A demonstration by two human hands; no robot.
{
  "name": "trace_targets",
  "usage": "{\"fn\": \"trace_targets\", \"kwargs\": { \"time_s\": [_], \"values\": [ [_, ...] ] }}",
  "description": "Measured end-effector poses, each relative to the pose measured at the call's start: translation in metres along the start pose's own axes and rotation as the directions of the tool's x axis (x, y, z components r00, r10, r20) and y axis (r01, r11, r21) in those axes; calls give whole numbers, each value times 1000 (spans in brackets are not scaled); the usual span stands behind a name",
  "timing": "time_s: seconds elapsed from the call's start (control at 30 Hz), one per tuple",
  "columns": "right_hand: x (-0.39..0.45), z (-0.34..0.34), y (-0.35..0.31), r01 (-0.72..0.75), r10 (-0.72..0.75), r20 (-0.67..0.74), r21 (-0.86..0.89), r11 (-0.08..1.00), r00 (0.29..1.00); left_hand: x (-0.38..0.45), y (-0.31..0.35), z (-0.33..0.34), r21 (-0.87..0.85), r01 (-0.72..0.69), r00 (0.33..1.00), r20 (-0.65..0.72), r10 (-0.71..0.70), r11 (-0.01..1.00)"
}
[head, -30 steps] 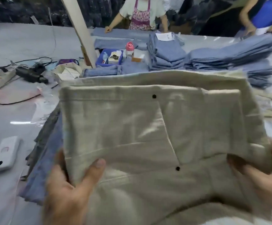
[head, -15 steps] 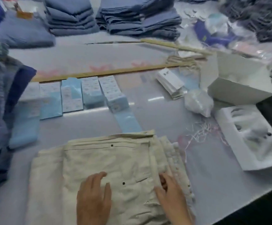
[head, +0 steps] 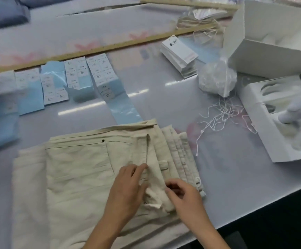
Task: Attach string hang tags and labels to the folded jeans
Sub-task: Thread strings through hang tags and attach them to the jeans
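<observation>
Now shifting from flat on the jeans [head: 78, 177] to the waistband, left hand [head: 128, 187] pressing, right hand [head: 183, 196] pinching cloth, readying tagging, next needing string [head: 219, 119].

My left hand [head: 128, 187] and right hand [head: 183, 198] are both bare: no gloves, no rings, no watch or band at either wrist. My forearms are bare too, with no sleeve showing anywhere along them; the left one comes into view from about 6 o'clock, the right from about 5 o'clock. My nails are short and unpainted where they show, such as on my left forefinger and right thumb. Nothing else of me is in view.
</observation>
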State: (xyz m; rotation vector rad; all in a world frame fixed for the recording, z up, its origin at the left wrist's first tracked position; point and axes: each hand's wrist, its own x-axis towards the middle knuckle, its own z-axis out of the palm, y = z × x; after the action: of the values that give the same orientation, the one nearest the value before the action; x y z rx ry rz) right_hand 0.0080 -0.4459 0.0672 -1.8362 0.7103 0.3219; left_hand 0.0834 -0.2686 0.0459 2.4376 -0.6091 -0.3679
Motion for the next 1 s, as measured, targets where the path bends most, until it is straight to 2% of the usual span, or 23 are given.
{"fn": "trace_targets", "kwargs": {
  "time_s": [0.13,0.23,0.3,0.33,0.4,0.47,0.5,0.53,0.63,0.7,0.77,0.87,0.93,1.0],
  "values": [
    [-1,1,-1,29,-29,3,25,999,1000,-11,-10,-1,10,-32,992,-126,33,999],
    [-6,2,-5,40,-40,-10,36,999,999,-15,-16,-7,107,-60,984,-159,77,992],
    [-10,2,-8,60,-60,8,55,997,998,-17,-13,-10,40,-30,982,-183,37,999],
    [-14,3,-10,97,-97,19,28,995,995,-16,-7,-13,-41,6,980,-201,-14,999],
    [-27,12,-13,251,-245,56,-150,956,968,-10,5,-17,-190,90,971,-201,-128,978],
    [-41,27,-12,438,-422,124,-340,832,898,-3,10,-18,-257,116,978,-138,-156,959],
    [-45,33,-11,471,-460,119,-357,807,880,0,9,-17,-236,91,987,-108,-119,967],
    [-46,35,-10,449,-453,69,-334,829,889,1,4,-16,-174,50,994,-90,-67,984],
    [-32,23,-6,218,-223,-165,-45,975,961,-7,-17,-8,-76,28,1000,-3,-28,997],
    [-22,14,-3,97,-70,-179,145,985,981,-17,-25,-2,37,-38,999,25,37,999],
    [-18,13,-2,66,-38,-134,211,975,990,-21,-28,-2,214,-192,981,58,184,958],
    [-18,13,1,112,-92,-124,159,981,988,-17,-29,-14,239,-394,918,56,392,888],
    [-19,12,2,122,-102,-143,131,984,984,-26,-33,-25,261,-496,854,-24,519,828],
    [-20,11,1,111,-86,-158,153,982,984,-45,-45,-34,288,-577,759,-155,632,764]
  ]
}}
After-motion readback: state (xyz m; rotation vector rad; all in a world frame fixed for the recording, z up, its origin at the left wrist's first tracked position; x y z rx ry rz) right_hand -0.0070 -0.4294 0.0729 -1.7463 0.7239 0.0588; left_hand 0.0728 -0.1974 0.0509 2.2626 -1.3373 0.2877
